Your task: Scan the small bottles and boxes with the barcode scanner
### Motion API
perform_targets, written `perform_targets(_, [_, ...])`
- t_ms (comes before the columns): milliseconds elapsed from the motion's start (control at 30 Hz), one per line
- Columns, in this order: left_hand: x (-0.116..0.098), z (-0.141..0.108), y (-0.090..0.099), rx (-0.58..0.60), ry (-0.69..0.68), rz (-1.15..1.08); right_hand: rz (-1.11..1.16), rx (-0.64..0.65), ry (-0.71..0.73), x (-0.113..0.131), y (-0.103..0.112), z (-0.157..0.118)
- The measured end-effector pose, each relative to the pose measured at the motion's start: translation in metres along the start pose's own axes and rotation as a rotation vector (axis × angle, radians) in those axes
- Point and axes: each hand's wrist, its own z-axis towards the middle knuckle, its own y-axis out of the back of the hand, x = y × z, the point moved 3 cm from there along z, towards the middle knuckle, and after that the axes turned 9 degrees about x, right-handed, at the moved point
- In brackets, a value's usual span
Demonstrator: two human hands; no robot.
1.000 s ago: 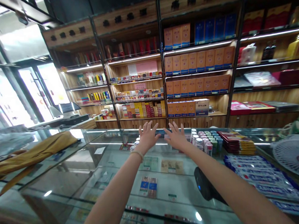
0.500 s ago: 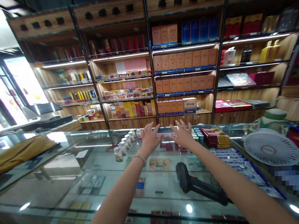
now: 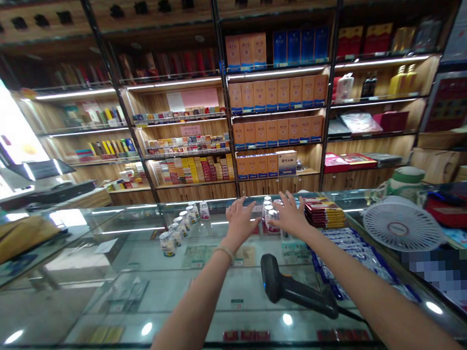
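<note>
Both my hands reach out over the glass counter (image 3: pixel 223 280). My left hand (image 3: pixel 240 222) has its fingers apart and holds nothing. To its left, small white-capped jars (image 3: pixel 177 231) stand in a slanting row, with another jar (image 3: pixel 204 210) nearer the hand. My right hand (image 3: pixel 290 216) is spread too, beside a short row of jars (image 3: pixel 272 220) that it partly covers; whether it touches them I cannot tell. Right of this hand lies a stack of red and yellow packets (image 3: pixel 323 212). A black handheld scanner (image 3: pixel 298 291) rests on the glass below my hands.
Blue-and-white packets (image 3: pixel 351 257) lie under and beside my right forearm. A white fan (image 3: pixel 402 224) and a green-and-white jug (image 3: pixel 404 184) stand at the right. Brown cloth (image 3: pixel 18 241) lies at the far left. Shelves with orange boxes (image 3: pixel 270 94) stand behind the counter.
The view has turned, so the shelves and counter items sit further left. My hands are a little further right over the counter, and the jars by my right hand show more.
</note>
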Motion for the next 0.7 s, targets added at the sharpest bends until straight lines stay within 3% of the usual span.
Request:
perform_targets(500, [0.001,-0.006,-0.011,0.006,-0.003,-0.026,0.025,-0.013,-0.018,0.007,-0.005,0.01])
perform_targets(700, [0.008,-0.015,-0.007,-0.015,0.002,-0.048,0.085,-0.054,-0.012,0.01,0.008,0.008])
